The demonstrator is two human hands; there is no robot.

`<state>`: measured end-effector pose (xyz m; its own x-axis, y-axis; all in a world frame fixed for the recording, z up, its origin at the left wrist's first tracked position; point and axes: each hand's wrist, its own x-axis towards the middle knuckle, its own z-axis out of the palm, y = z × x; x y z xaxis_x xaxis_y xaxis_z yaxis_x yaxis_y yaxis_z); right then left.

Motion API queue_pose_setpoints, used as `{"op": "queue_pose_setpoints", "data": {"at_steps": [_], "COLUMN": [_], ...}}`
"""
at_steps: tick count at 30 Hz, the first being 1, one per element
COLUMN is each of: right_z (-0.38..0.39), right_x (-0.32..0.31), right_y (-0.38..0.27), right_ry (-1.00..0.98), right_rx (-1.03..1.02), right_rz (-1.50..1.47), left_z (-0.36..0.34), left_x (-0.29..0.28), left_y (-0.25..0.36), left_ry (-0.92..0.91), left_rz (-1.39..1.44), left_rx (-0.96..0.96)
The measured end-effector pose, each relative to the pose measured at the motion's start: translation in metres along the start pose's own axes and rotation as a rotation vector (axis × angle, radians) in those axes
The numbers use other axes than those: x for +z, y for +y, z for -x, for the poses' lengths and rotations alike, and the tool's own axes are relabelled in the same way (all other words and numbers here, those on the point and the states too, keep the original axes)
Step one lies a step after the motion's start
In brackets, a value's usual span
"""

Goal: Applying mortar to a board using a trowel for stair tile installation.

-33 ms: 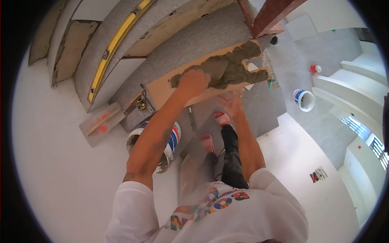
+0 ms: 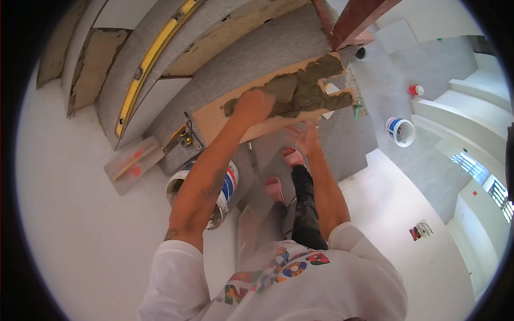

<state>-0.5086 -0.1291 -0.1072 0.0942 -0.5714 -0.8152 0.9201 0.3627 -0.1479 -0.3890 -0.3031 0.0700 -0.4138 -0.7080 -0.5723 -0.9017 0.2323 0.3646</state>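
My left hand [image 2: 256, 107] is closed on what looks like a trowel [image 2: 282, 92], its blade lying in the grey-brown mortar [image 2: 316, 75] spread over a long tan tile [image 2: 211, 123]. The mortar also surrounds a notch at the tile's right end. My right hand [image 2: 304, 136] is under the tile's near edge, fingers apart, apparently touching or supporting it. Below my left forearm stands a bucket [image 2: 230, 182] with dark, crusted material inside. A tape measure [image 2: 186, 139] lies left of the tile among small tools.
Grey steps [image 2: 230, 45] rise behind, holding a long yellow level [image 2: 150, 64]. A float [image 2: 134, 166] lies at left. A red steel post [image 2: 350, 24] stands at the tile's far right. Lower down at right are white buckets [image 2: 400, 131], a small red can [image 2: 416, 90] and stair ledges.
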Motion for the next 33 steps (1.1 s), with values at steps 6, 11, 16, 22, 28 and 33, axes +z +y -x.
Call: {"op": "queue_pose_setpoints", "data": {"at_steps": [6,11,16,22,28,33], "right_z": [0.012,0.02,0.02,0.014,0.018,0.014], "right_x": [0.013,0.019,0.031,0.029,0.036,0.039], "right_y": [-0.002,-0.011,-0.007,-0.006,-0.005,0.003], "right_ry": [-0.027,0.016,-0.03,0.034,0.038,0.083], "right_rx": [0.069,0.019,0.072,0.039,0.023,0.065], "right_rz": [0.033,-0.076,-0.03,0.042,0.129,0.119], "left_z": [0.014,0.018,0.001,0.09,0.12,0.139], "left_x": [0.049,0.045,0.067,0.068,0.045,0.102], "left_y": [0.0,0.046,-0.003,-0.06,-0.079,-0.121], "left_ry": [-0.097,0.022,0.062,0.078,0.141,0.246], "left_rz": [0.646,0.128,-0.022,-0.015,0.109,0.393], "left_rx": [-0.309,0.191,0.108,-0.112,-0.281,-0.329]}}
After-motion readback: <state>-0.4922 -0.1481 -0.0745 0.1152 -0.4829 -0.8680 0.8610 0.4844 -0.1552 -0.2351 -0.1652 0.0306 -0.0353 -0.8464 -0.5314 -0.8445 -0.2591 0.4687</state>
